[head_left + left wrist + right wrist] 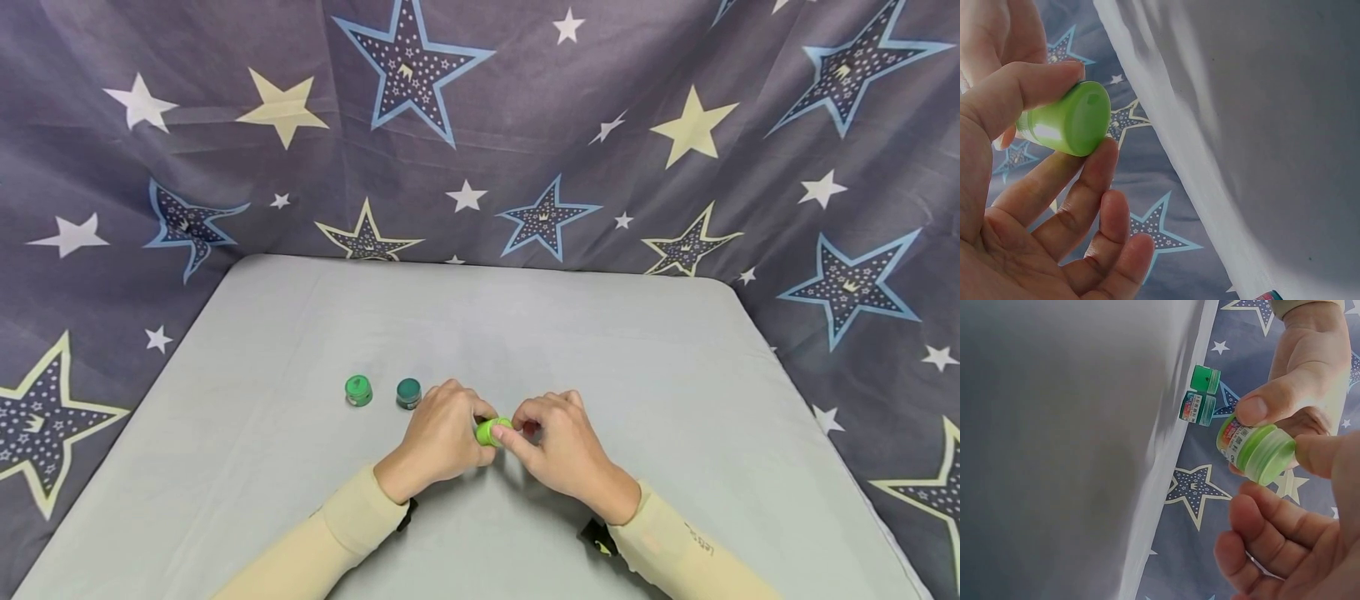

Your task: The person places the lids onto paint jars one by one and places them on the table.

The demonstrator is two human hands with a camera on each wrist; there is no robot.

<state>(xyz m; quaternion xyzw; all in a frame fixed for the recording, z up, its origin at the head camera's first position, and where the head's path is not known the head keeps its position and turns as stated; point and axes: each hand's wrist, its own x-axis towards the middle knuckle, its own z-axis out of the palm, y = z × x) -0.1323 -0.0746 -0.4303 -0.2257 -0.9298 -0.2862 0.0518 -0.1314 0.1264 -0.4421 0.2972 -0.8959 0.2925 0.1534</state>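
Observation:
A small light green paint jar (1239, 440) with a printed label is held in the air above the table. My left hand (447, 429) pinches its body between thumb and fingers, as the left wrist view shows from the round base (1090, 119). My right hand (558, 442) is at the other end, with its thumb and forefinger about the clear-rimmed lid (1270, 456). That lid appears to be on the jar, which is tilted on its side. The right hand's other fingers are loosely bent below it.
To the left of my left hand, a dark teal-green paint jar (408, 393) and a bright green one (358, 390) stand on the pale cloth-covered table (600, 333). A dark star-patterned curtain (465, 125) hangs behind and around the table.

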